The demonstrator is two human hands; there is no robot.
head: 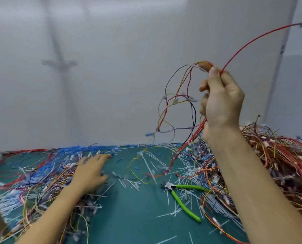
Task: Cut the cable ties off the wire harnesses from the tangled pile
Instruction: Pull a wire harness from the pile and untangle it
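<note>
I see a teal mat (129, 217) w/ green-handled cutters (183, 198) near-right, cut white ties (146, 164) scattered mid, tangled wire pile (278, 164) right, sorted wires (41, 182) left.

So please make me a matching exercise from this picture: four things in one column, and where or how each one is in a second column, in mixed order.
Things:
1. cutters
2. right hand
3. left hand
4. tangled pile

Places or states:
a. lying flat on wires at the left of the table
b. heaped at the right of the table
c. raised, holding a wire harness in the air
d. lying unheld on the green mat

Pairs: 1-d, 2-c, 3-a, 4-b
</note>
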